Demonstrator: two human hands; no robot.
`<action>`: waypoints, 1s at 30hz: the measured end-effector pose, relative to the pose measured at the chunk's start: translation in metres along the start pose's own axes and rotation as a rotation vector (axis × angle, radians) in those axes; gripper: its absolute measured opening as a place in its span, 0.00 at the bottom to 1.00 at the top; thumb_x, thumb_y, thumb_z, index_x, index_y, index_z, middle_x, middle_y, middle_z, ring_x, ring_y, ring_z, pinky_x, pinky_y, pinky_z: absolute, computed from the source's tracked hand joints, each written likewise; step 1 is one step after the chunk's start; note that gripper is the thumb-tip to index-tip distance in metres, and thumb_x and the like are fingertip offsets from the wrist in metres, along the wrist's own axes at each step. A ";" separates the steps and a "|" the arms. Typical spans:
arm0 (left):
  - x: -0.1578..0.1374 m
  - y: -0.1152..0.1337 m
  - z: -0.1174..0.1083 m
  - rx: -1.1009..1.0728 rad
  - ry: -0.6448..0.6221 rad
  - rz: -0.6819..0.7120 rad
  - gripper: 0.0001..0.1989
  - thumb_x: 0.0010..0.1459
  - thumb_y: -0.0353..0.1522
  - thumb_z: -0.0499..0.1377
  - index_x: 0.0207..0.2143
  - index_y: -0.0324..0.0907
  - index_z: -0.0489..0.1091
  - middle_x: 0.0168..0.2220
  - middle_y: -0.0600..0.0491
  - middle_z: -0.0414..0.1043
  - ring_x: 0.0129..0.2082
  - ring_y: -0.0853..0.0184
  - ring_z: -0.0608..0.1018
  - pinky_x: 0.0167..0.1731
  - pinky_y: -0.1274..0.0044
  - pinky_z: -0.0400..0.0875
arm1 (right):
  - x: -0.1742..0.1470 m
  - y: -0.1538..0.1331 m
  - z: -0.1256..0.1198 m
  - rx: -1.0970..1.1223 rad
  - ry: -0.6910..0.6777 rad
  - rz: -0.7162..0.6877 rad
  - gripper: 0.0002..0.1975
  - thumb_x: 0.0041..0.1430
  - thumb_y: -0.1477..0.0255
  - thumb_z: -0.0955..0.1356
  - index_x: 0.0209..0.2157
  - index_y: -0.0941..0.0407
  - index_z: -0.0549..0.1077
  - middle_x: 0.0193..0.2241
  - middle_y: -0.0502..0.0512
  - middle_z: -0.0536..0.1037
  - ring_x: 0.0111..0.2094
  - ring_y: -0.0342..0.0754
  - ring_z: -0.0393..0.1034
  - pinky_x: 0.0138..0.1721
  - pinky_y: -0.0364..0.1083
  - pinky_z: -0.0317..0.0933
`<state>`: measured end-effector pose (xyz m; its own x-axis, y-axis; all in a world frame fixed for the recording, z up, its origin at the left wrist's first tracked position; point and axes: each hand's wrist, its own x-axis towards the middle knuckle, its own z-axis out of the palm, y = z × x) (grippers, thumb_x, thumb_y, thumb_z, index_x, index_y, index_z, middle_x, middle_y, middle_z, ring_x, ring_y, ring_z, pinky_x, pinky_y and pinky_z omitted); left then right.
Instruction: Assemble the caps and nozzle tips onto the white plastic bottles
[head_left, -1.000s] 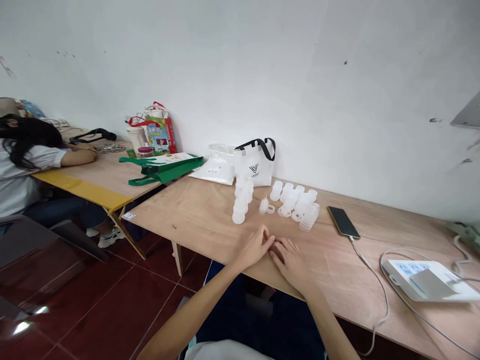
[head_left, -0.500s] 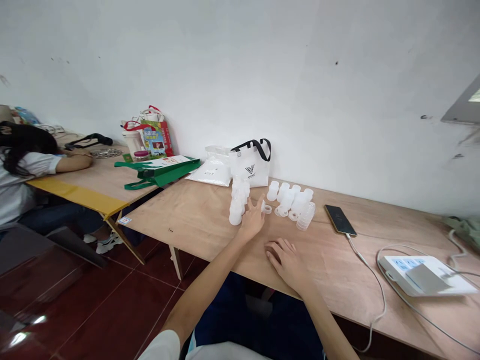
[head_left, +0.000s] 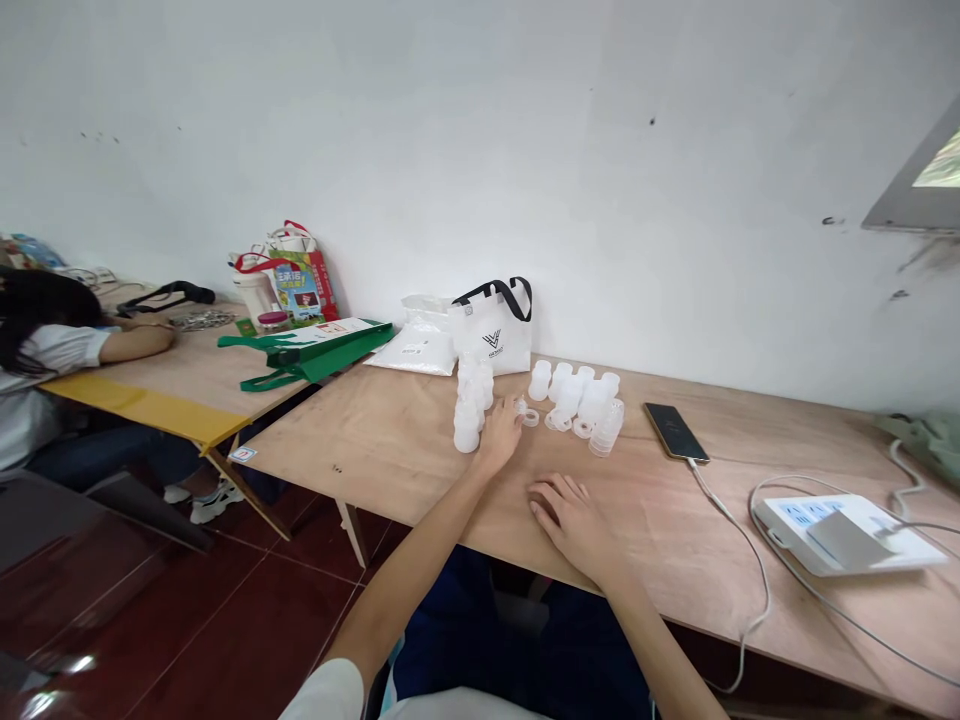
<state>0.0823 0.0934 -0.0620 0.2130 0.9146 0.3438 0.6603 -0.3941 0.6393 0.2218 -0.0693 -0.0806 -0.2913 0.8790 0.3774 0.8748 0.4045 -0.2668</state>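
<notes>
On the table, my left hand (head_left: 501,432) reaches between a cluster of translucent white plastic bottles (head_left: 466,428) and a flat white ring (head_left: 530,418). Its fingers are drawn together at a small pale piece by the ring; what they hold is too small to make out. My right hand (head_left: 571,520) rests palm down near the front edge, fingers loosely bent and slightly apart, with nothing in it. Beyond it stand several more white bottles (head_left: 541,381), with loose rings (head_left: 583,428) and a leaning stack of clear rings (head_left: 606,430) before them.
A white bag with black handles (head_left: 491,340) and a clear plastic pack (head_left: 416,345) stand by the wall. To the right lie a phone (head_left: 675,432) on a cable and a white power strip (head_left: 847,535). A person (head_left: 52,330) leans on the left table near a green bag (head_left: 322,355).
My left hand's fingers, spread before, have drawn together by the rings. My right hand stays in place. The camera view has shifted slightly to the right.
</notes>
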 end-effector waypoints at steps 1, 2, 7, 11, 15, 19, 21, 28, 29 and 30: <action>0.000 -0.002 0.001 -0.007 0.009 -0.003 0.17 0.67 0.29 0.55 0.58 0.42 0.66 0.55 0.41 0.73 0.51 0.55 0.78 0.49 0.66 0.71 | 0.000 0.000 0.000 -0.001 0.002 0.000 0.09 0.72 0.70 0.62 0.47 0.50 0.73 0.49 0.56 0.77 0.49 0.54 0.72 0.47 0.54 0.65; 0.001 -0.003 0.002 -0.018 0.020 -0.008 0.16 0.68 0.30 0.55 0.57 0.43 0.67 0.56 0.42 0.72 0.51 0.55 0.78 0.50 0.66 0.71 | 0.000 0.000 0.001 -0.001 0.005 -0.001 0.10 0.72 0.70 0.62 0.47 0.50 0.73 0.49 0.56 0.77 0.49 0.54 0.72 0.47 0.54 0.65; 0.003 -0.009 0.007 -0.077 0.067 -0.012 0.15 0.66 0.32 0.58 0.54 0.45 0.69 0.52 0.47 0.74 0.48 0.60 0.77 0.50 0.69 0.71 | 0.000 0.002 0.003 0.010 0.004 -0.001 0.10 0.72 0.69 0.62 0.47 0.50 0.73 0.50 0.56 0.77 0.49 0.54 0.72 0.48 0.54 0.64; 0.004 -0.012 0.011 -0.102 0.088 -0.011 0.13 0.65 0.32 0.59 0.51 0.43 0.70 0.49 0.47 0.74 0.46 0.62 0.77 0.49 0.70 0.71 | 0.000 0.003 0.004 0.011 -0.009 0.006 0.10 0.72 0.69 0.61 0.47 0.50 0.73 0.50 0.56 0.77 0.49 0.55 0.72 0.48 0.55 0.64; 0.004 -0.014 0.012 -0.106 0.105 -0.005 0.10 0.65 0.32 0.59 0.48 0.43 0.70 0.50 0.47 0.74 0.49 0.61 0.76 0.52 0.69 0.70 | -0.001 0.004 0.004 0.001 0.004 -0.008 0.11 0.72 0.69 0.61 0.47 0.49 0.74 0.50 0.56 0.77 0.49 0.54 0.72 0.48 0.54 0.64; 0.002 -0.013 0.010 -0.099 0.093 0.012 0.11 0.66 0.33 0.57 0.51 0.45 0.69 0.50 0.48 0.74 0.47 0.61 0.77 0.50 0.70 0.70 | 0.000 0.004 0.004 -0.007 0.016 -0.018 0.10 0.72 0.69 0.62 0.47 0.49 0.74 0.49 0.56 0.77 0.48 0.54 0.72 0.47 0.53 0.64; 0.000 -0.013 0.009 -0.092 0.083 0.021 0.13 0.67 0.34 0.56 0.53 0.46 0.67 0.49 0.48 0.74 0.46 0.61 0.77 0.47 0.70 0.71 | 0.000 0.004 0.004 0.000 0.011 -0.018 0.10 0.72 0.69 0.61 0.47 0.49 0.74 0.49 0.56 0.77 0.48 0.54 0.72 0.47 0.54 0.64; -0.004 -0.008 0.006 -0.054 0.066 0.030 0.13 0.70 0.35 0.52 0.55 0.46 0.65 0.49 0.47 0.72 0.46 0.60 0.77 0.46 0.70 0.71 | 0.000 0.003 0.003 0.037 -0.024 -0.001 0.11 0.73 0.68 0.60 0.48 0.49 0.73 0.50 0.57 0.77 0.51 0.56 0.71 0.50 0.56 0.63; -0.004 -0.008 0.007 -0.049 0.071 0.032 0.13 0.71 0.34 0.51 0.55 0.46 0.65 0.50 0.47 0.72 0.47 0.60 0.76 0.47 0.70 0.71 | 0.000 0.003 0.003 0.038 -0.024 0.000 0.11 0.73 0.68 0.60 0.48 0.49 0.73 0.50 0.57 0.77 0.51 0.56 0.70 0.50 0.56 0.63; -0.004 -0.007 0.007 -0.047 0.079 0.036 0.12 0.71 0.34 0.51 0.54 0.45 0.64 0.51 0.46 0.71 0.48 0.60 0.76 0.48 0.70 0.70 | 0.000 0.003 0.003 0.040 -0.024 0.000 0.11 0.73 0.68 0.60 0.48 0.49 0.73 0.50 0.57 0.77 0.51 0.56 0.70 0.51 0.56 0.63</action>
<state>0.0818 0.0929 -0.0732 0.1777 0.8905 0.4189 0.6182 -0.4322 0.6566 0.2234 -0.0672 -0.0835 -0.3008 0.8849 0.3557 0.8589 0.4135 -0.3021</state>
